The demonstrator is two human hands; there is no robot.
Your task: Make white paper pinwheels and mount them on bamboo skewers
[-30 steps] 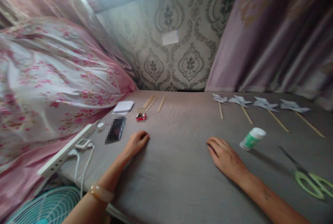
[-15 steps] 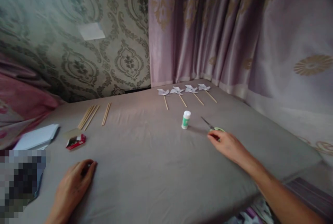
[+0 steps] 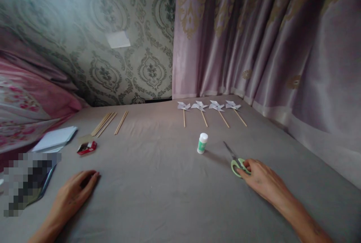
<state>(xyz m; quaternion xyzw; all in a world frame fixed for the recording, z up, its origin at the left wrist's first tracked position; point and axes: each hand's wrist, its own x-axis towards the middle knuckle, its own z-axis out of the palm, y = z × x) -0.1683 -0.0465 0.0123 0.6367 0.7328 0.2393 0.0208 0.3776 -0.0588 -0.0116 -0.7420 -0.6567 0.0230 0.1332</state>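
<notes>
My right hand (image 3: 263,181) is closed on the green handles of the scissors (image 3: 234,158), which lie on the cloth with their blades pointing away to the left. To their left stands a white and green glue stick (image 3: 202,143), upright and capped. On the near left, my left hand (image 3: 75,192) rests on the cloth, its fingers curled and its thumb tip close to the index finger, with nothing visible in it. Nearest to that hand are a small open red box (image 3: 89,147) with dark contents and a phone (image 3: 46,183), partly pixelated.
Several paper pinwheels on sticks (image 3: 216,106) lie in a row at the back right. Loose wooden sticks (image 3: 102,124) and a stack of white paper (image 3: 55,139) are on the left. A curtain (image 3: 208,62) hangs behind the grey cloth surface (image 3: 158,194).
My view has swung to the right. My right hand has moved from beside the glue stick to the scissors and taken their handles. My left hand still rests on the cloth.
</notes>
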